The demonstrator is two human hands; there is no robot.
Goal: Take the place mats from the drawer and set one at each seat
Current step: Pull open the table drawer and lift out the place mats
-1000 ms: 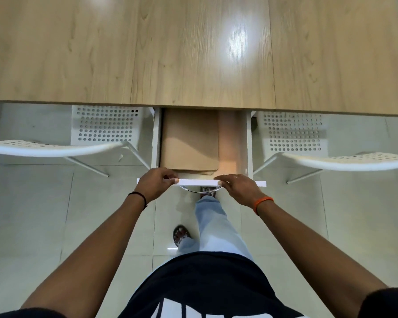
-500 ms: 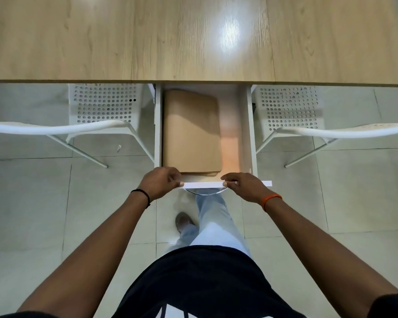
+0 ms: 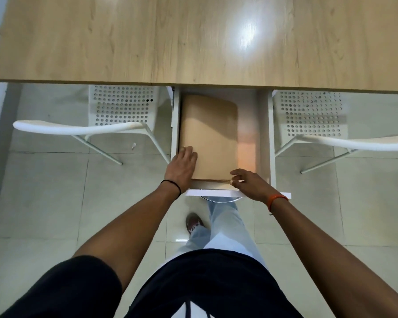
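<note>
The white drawer (image 3: 265, 134) stands pulled out from under the wooden table (image 3: 193, 40). Inside it lies a stack of tan place mats (image 3: 210, 134), pushed against the left wall. My left hand (image 3: 182, 167) rests flat on the stack's near left corner, fingers spread. At the stack's near right corner, the fingertips of my right hand (image 3: 248, 183) pinch the mats' front edge. No mat is lifted off the stack.
Two white perforated chairs flank the drawer, one at the left (image 3: 122, 111) and one at the right (image 3: 313, 115), both tucked partly under the table. The drawer front (image 3: 285, 195) juts toward my legs over the pale tiled floor (image 3: 44, 191).
Both hands let go of the drawer front and moved into the drawer onto the mats. The drawer is out farther than one second ago.
</note>
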